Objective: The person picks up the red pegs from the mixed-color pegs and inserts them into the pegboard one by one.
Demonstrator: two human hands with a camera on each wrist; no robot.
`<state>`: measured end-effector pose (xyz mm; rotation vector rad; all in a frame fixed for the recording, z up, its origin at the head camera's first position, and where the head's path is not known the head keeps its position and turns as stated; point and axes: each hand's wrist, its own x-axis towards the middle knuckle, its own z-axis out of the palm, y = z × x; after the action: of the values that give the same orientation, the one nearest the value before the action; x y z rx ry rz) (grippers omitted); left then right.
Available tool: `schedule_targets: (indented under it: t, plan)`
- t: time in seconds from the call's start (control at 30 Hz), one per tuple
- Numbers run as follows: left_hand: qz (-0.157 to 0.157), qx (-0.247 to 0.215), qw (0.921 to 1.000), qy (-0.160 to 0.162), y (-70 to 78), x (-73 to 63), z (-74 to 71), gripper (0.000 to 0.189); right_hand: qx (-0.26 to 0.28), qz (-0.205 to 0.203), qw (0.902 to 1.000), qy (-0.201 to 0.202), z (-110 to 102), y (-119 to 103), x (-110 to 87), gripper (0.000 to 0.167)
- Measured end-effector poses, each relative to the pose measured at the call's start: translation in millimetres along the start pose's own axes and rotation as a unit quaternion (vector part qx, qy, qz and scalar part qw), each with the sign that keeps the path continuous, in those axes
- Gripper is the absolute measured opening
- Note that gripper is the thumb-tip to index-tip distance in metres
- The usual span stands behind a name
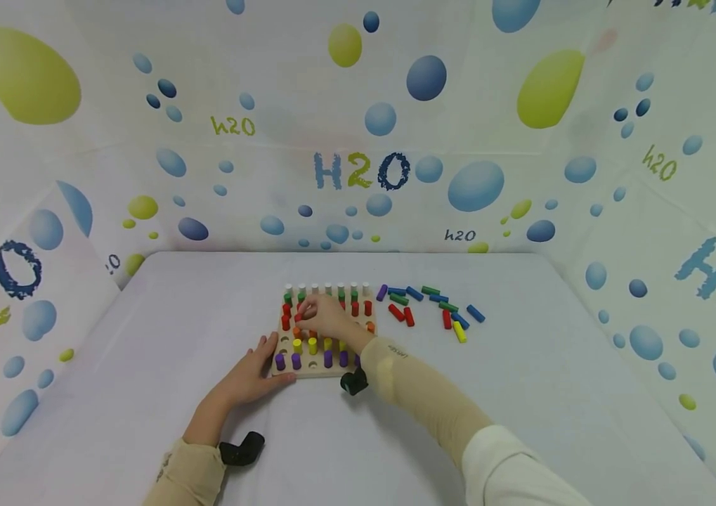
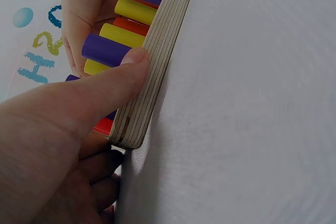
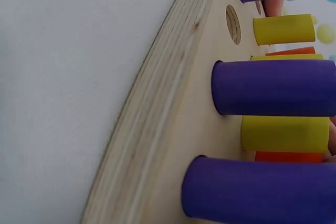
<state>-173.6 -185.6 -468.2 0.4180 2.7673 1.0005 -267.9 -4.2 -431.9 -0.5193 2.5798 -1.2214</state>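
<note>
A wooden pegboard (image 1: 320, 374) stands on the table with rows of white, green, red, orange, yellow and purple pegs in its holes. My left hand (image 1: 246, 376) holds the board by its near left corner. In the left wrist view its thumb (image 2: 134, 64) lies on the near edge beside a purple peg (image 2: 102, 50), with the other fingers at the board's side. Over the middle of the board, my right hand (image 1: 327, 318) pinches a red peg (image 1: 298, 319) at the left part of the rows. Whether that peg sits in a hole is hidden. A bare hole (image 3: 233, 24) shows between purple pegs in the right wrist view.
Loose pegs lie scattered to the right of the board, among them a yellow peg (image 1: 459, 332), a red peg (image 1: 447, 319), a blue peg (image 1: 476, 313) and a green peg (image 1: 430, 290). A white cloth (image 1: 522, 422) covers the table. Patterned curtains surround it.
</note>
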Motion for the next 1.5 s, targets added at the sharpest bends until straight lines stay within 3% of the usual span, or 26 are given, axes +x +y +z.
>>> schedule_targets:
  t: [0.37, 0.53, 1.07, 1.5]
  plan:
    - [0.008, 0.001, 1.0000, -0.001, -0.7, 1.5, 1.3, 0.098, 0.013, 0.002, 0.9999, 0.002, -3, 4, 1.1, 0.014]
    - [0.001, -0.002, 1.0000, 0.001, 0.3, 1.1, 0.9, 0.098, 0.013, -0.016, 0.9998, 0.006, -6, 7, -0.8, 0.018]
    - [-0.002, -0.005, 1.0000, 0.001, 1.1, 0.7, 1.4, 0.099, 0.074, -0.029, 0.9968, -0.006, -26, 16, -16.7, 0.043]
    - [-0.004, -0.004, 1.0000, 0.004, 0.8, 2.1, 2.0, 0.098, 0.083, -0.065, 0.9944, 0.007, -41, 22, -30.7, 0.036]
